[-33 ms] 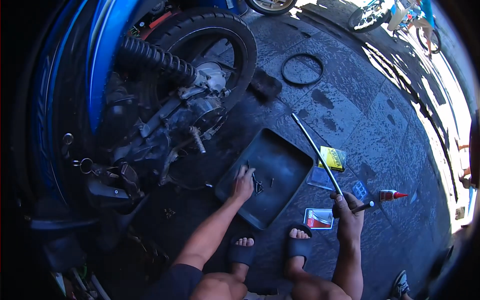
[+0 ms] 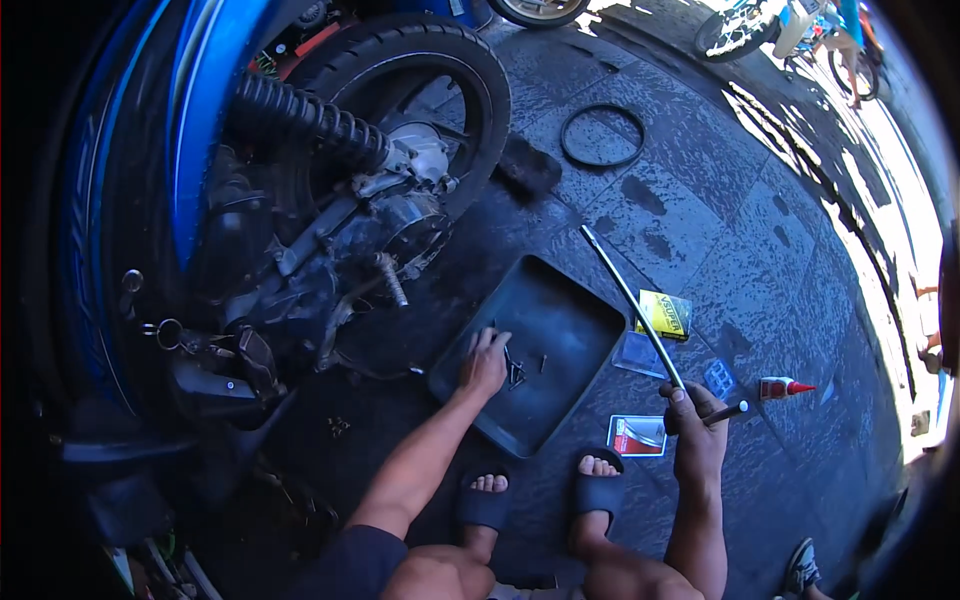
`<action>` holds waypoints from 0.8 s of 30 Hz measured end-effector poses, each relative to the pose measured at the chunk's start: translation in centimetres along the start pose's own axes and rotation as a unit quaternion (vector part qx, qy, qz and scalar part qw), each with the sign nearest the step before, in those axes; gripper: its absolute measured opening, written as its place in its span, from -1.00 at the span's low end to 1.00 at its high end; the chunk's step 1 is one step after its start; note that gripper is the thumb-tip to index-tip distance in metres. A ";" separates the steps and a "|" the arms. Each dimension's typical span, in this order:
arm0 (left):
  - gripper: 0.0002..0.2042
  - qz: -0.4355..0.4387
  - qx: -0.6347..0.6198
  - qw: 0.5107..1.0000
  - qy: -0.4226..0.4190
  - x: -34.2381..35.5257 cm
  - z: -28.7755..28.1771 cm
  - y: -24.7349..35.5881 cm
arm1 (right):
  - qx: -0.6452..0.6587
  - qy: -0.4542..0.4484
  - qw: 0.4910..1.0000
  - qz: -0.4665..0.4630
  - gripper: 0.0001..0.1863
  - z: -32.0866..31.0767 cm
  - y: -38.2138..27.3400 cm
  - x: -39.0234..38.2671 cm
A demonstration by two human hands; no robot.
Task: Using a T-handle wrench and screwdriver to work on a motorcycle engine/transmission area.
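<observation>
My left hand [image 2: 485,365] reaches into a black rectangular tray [image 2: 515,440] on the floor, fingers curled and pressed together by a small pile of dark bolts [image 2: 516,374]. What sits between those fingertips is hidden. One separate bolt [image 2: 544,363] stands just right of the pile. My right hand [image 2: 697,420] is closed around the handle of a long, thin metal T-handle wrench [image 2: 635,305]. Its shaft slants up and left past the tray's right corner, and a dark handle end sticks out to the right of my fist.
At left stands a blue motorcycle with its rear wheel [image 2: 490,110] and open engine side. A black belt loop [image 2: 603,135], a yellow box [image 2: 664,315], clear plastic packs [image 2: 640,352], a red-and-white card pack [image 2: 637,437] and a red-tipped bottle [image 2: 785,388] lie on the floor.
</observation>
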State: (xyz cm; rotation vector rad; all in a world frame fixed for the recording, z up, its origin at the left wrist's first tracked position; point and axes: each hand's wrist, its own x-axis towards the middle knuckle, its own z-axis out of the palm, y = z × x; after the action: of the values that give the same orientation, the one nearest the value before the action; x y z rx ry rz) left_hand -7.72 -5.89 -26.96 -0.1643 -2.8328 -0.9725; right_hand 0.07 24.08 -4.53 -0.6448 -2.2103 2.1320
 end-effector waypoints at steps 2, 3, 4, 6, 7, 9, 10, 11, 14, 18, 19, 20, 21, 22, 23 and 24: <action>-0.69 0.054 0.156 0.981 -0.098 1.3 -0.3 -0.1 | 0.001 -0.009 1.000 0.000 -0.72 0.0 -0.3 0.1; -0.73 0.069 0.178 0.975 -0.110 1.4 0.0 -0.8 | 0.003 -0.013 1.000 0.001 -0.73 -0.1 -0.3 0.2; -0.73 0.071 0.179 0.975 -0.110 1.6 0.0 -1.4 | 0.004 -0.011 1.000 0.000 -0.73 -0.1 -0.3 0.3; -0.82 0.114 0.175 0.965 -0.158 1.9 -0.4 -2.5 | -0.001 -0.017 1.000 0.023 -0.74 0.1 0.1 0.5; -0.82 0.114 0.182 0.965 -0.151 2.4 -0.7 -3.0 | 0.015 -0.029 0.999 0.020 -0.75 0.3 0.4 0.7; -0.91 0.124 0.206 0.955 -0.176 2.7 -1.5 -3.7 | 0.000 -0.035 0.999 0.015 -0.75 0.3 0.6 0.3; -0.86 0.148 0.165 0.963 -0.153 2.7 -1.0 -2.8 | -0.026 -0.028 0.999 0.014 -0.75 -0.1 0.9 0.4; -0.81 0.113 0.134 0.973 -0.151 2.7 -0.6 -2.1 | -0.016 -0.018 1.000 0.010 -0.75 -0.3 1.0 0.1; -0.81 -0.209 -0.161 0.964 -0.022 2.5 -0.4 -0.3 | -0.014 -0.079 0.996 0.026 -0.76 -0.3 2.1 -0.5; -0.80 -0.464 -0.697 0.547 -0.019 4.5 -3.5 5.6 | -0.094 -0.133 0.986 0.044 -0.79 0.4 3.4 -1.2; -0.76 -0.436 -0.759 0.482 -0.023 4.8 -4.1 6.4 | -0.103 -0.143 0.984 0.040 -0.79 0.4 3.7 -1.2; -0.76 -0.434 -0.761 0.482 -0.021 5.2 -4.5 6.7 | -0.112 -0.152 0.981 0.036 -0.79 0.4 4.0 -1.1; -0.71 -0.424 -0.770 0.476 -0.010 5.6 -4.8 7.1 | -0.114 -0.152 0.981 0.034 -0.79 0.4 4.0 -1.2; -0.67 -0.412 -0.779 0.472 0.001 6.2 -5.3 7.5 | -0.118 -0.158 0.980 0.030 -0.79 0.4 3.9 -1.3; -0.65 -0.411 -0.767 0.493 0.004 6.9 -5.8 8.1 | -0.125 -0.161 0.979 0.028 -0.78 0.4 3.8 -1.3; -0.65 -0.410 -0.769 0.490 0.001 7.4 -6.2 8.6 | -0.129 -0.158 0.979 0.027 -0.78 0.4 3.5 -1.3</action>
State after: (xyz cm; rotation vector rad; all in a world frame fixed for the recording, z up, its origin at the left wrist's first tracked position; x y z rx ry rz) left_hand -13.08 -2.52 -15.66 1.0551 -0.8129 -3.1515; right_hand 2.19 23.29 -7.58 -0.3964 -2.6948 2.1200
